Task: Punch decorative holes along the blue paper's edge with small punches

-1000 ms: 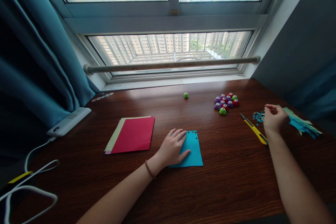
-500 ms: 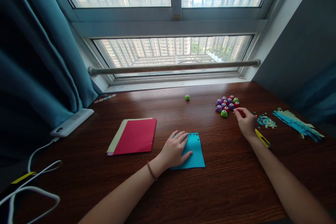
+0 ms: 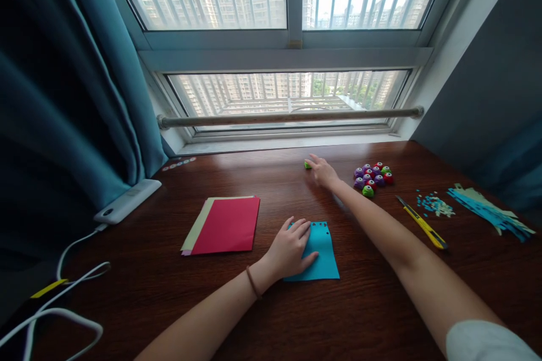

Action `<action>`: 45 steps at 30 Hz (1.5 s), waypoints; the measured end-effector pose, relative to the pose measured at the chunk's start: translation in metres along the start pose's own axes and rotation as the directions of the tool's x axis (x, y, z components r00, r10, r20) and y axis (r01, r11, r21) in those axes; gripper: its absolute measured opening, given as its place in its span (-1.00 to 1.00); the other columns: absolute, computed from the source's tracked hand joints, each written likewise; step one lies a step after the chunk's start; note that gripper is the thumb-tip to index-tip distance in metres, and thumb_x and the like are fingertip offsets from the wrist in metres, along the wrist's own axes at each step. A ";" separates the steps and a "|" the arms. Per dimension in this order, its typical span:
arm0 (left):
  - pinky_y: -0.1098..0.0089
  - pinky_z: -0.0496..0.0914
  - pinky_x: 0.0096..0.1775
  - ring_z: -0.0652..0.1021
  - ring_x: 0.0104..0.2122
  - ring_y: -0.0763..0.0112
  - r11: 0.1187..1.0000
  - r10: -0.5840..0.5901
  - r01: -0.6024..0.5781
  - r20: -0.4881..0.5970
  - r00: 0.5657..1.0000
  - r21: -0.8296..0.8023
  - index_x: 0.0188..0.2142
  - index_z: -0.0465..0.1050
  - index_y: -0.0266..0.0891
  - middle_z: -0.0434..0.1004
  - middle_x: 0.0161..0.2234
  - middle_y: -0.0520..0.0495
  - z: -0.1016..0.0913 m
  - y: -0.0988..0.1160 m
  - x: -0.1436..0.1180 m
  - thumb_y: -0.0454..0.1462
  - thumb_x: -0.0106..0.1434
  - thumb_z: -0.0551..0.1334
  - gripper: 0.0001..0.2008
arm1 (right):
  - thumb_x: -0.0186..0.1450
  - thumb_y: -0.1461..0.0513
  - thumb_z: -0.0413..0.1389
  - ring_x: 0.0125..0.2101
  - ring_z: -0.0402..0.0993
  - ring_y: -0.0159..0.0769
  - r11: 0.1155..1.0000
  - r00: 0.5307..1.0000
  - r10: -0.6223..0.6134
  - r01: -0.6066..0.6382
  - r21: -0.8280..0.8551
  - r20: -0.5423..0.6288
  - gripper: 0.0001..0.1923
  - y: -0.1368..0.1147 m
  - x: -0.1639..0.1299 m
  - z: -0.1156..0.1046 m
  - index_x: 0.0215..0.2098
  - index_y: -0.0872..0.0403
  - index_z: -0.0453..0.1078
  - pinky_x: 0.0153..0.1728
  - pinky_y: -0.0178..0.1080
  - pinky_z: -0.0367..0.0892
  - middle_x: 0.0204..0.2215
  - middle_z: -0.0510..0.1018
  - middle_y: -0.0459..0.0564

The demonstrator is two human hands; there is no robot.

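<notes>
My left hand (image 3: 291, 249) lies flat with fingers spread on a sheet of blue paper (image 3: 324, 262), pressing it to the table. A row of small dark holes runs along the paper's top edge, partly under my fingers. Farther back, my right hand (image 3: 322, 170) reaches across to a small green hole punch (image 3: 307, 165). Its fingers are stretched out and apart at the punch, covering part of it; whether they touch it I cannot tell. To the right sits a cluster of small purple, red and green punches (image 3: 373, 177) with eye-like tops.
A yellow utility knife (image 3: 423, 227) lies under the right forearm's far side, near blue and pale confetti (image 3: 436, 204) and cut paper strips (image 3: 491, 211). Red and pale sheets (image 3: 226, 225) are stacked at left. A white device (image 3: 127, 201) with a cable (image 3: 63, 313) stands by the curtain.
My right hand has moved left from beside the punch cluster to the lone green punch, its fingers opening out. My left hand stays on the blue paper. The view has shifted slightly.
</notes>
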State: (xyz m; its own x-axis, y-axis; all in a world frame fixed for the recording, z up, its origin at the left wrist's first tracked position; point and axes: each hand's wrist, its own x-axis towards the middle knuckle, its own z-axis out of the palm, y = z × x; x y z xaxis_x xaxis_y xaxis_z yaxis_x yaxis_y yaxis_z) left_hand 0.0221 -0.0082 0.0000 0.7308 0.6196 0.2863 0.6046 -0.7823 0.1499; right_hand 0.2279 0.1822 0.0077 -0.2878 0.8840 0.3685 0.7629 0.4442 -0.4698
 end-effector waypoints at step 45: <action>0.02 0.22 0.05 0.46 -0.05 0.11 0.992 0.051 -0.004 -0.385 0.922 0.123 -0.13 0.42 -0.25 0.51 -0.10 -0.10 -0.013 0.008 0.002 -0.19 0.22 0.20 -0.74 | 0.16 0.31 0.20 -0.30 0.42 -0.26 0.939 0.987 0.010 0.047 0.340 -0.163 -0.79 -0.077 -0.188 -0.066 -0.22 0.07 0.38 -0.27 -0.26 0.31 -0.33 0.50 -0.04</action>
State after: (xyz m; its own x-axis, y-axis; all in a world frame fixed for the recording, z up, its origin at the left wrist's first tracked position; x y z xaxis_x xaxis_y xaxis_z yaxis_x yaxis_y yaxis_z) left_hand 0.0236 -0.0140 0.0143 0.5827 0.5063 0.6357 0.6362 -0.7709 0.0308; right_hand 0.2611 -0.0283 0.0275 -0.1818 0.8527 0.4898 0.5062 0.5082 -0.6968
